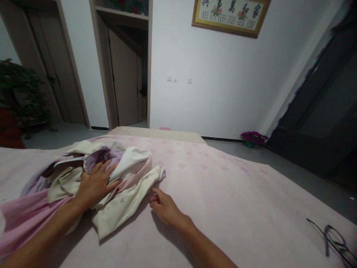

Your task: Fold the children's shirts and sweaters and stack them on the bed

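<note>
Left hand [95, 185] on crumpled cloth [126, 178], right hand [164, 207] beside edge.

A crumpled heap of cream, white, pink and lilac clothes [125, 201] lies bunched on the pink floral bedspread [237, 201].

Head view, looking forward and down. My left hand [95, 184] lies flat with fingers spread on a crumpled heap of cloth [125, 175] in cream, pink, lilac and white. My right hand [164, 207] rests on the pink flower-print bed sheet [223, 193], its fingertips just beside the cream edge of the heap. Black-framed eyeglasses [333, 240] lie on the sheet at lower right. Beyond the bed: framed calligraphy [231, 16] on the white wall, potted purple flowers [253, 138] on the grey floor, a leafy potted plant [19, 93] at far left, and a beige door [124, 78] standing ajar.
</note>
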A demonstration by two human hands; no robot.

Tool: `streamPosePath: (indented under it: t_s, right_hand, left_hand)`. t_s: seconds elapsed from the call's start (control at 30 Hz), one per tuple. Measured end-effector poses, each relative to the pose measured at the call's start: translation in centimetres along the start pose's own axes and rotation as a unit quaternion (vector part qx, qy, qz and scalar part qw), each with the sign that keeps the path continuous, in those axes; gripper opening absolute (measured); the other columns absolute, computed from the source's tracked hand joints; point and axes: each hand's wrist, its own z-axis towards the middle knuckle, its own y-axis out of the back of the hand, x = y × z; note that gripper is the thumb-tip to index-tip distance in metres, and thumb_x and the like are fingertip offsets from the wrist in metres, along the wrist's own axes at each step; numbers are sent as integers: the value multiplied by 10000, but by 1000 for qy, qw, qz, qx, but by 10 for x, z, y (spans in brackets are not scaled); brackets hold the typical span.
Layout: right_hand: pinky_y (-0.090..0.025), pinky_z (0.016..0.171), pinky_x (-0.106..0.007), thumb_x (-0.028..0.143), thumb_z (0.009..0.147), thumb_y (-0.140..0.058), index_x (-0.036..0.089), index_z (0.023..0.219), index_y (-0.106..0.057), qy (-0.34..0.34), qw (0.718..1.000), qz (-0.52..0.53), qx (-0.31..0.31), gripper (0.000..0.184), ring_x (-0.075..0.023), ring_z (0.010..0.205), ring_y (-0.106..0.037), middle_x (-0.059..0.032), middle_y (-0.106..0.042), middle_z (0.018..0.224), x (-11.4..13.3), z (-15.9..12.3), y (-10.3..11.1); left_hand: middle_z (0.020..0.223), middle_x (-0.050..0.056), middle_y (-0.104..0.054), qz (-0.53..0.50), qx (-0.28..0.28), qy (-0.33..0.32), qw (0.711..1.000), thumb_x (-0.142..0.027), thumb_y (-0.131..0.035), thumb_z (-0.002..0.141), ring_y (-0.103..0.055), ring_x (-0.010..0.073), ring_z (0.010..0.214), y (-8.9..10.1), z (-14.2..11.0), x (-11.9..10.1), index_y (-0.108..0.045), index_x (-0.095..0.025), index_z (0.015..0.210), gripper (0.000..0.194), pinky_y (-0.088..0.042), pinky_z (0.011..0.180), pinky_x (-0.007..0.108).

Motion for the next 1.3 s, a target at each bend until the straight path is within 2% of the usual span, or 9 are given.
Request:
streamPosePath:
  t_s: [0.1, 0.23, 0.43, 0.63, 0.73, 0.83, 0.93, 1.07, 1.3]
  right_hand:
    - [-511, 862, -357, 145, 839, -524, 215, 1119, -693, 22, 998, -63, -12, 334, -208, 939, -661, -64, -709, 1021, -3, -25, 17]
    - [-511, 872, -329, 25, 760, -468, 221, 1045, -698, 89, 991, -97, -31, 416, -183, 952, -651, -47, -684, 1022, -2, -49, 25]
    - [-507, 870, -310, -18, 730, -480, 222, 935, -696, 120, 984, -129, -41, 383, -174, 934, -637, -33, -670, 969, -1, -50, 21]
    - [-498, 875, -312, -43, 744, -484, 218, 951, -690, 157, 976, -147, -45, 393, -179, 953, -626, -39, -669, 979, -4, -52, 19]
    - [-500, 882, -315, -41, 758, -495, 228, 950, -694, 169, 973, -150, -47, 386, -182, 968, -625, -40, -673, 1002, -3, -54, 19]
    - [-507, 883, -309, -40, 760, -513, 227, 933, -700, 162, 974, -153, -51, 369, -179, 966, -627, -41, -669, 1007, -2, -54, 19]
    - [-511, 870, -301, -40, 765, -527, 220, 921, -708, 152, 974, -162, -51, 353, -179, 952, -625, -44, -663, 999, -1, -55, 18]
    - [-508, 886, -296, -51, 758, -537, 212, 940, -715, 153, 971, -181, -45, 366, -181, 979, -618, -52, -655, 1036, -2, -57, 17]
    - [-501, 888, -285, -81, 729, -521, 204, 973, -720, 160, 967, -194, -41, 425, -179, 999, -612, -60, -646, 1066, -7, -59, 18]
  left_hand:
    - [1548, 162, -446, -32, -39, 9, 999, -507, -408, 941, -405, 395, 1385, -2, -11, -1, -510, -187, 1448, 608, -400, 995, 581]
    - [1538, 160, -462, -77, -116, 29, 990, -407, -389, 961, -396, 344, 1424, -11, -30, -6, -512, -169, 1416, 528, -382, 1041, 519]
    - [1545, 173, -448, -90, -140, 28, 986, -352, -410, 960, -360, 360, 1457, -12, -41, -15, -443, -180, 1436, 507, -289, 1135, 558]
    - [1659, 93, -251, -75, -204, 17, 976, -289, -495, 943, -248, 354, 1512, 4, -61, -37, -276, -323, 1531, 629, -156, 1224, 593]
    - [1644, 31, -302, -100, -231, -37, 967, -237, -529, 916, -285, 345, 1500, 11, -70, -50, -327, -414, 1512, 653, -163, 1229, 612]
    - [1534, 13, -492, -127, -221, -147, 956, -188, -545, 893, -384, 317, 1456, 10, -76, -69, -470, -429, 1432, 595, -196, 1229, 605]
    - [1425, 6, -609, -135, -167, -224, 951, -177, -555, 895, -426, 293, 1430, 1, -76, -89, -612, -382, 1319, 475, -179, 1246, 581]
    - [1405, 2, -629, -117, -113, -191, 968, -192, -569, 889, -434, 305, 1421, -17, -74, -92, -668, -351, 1269, 423, -121, 1255, 583]
    - [1413, -20, -624, -137, -139, -173, 965, -135, -507, 895, -448, 306, 1408, -37, -74, -71, -699, -337, 1212, 422, -145, 1238, 605]
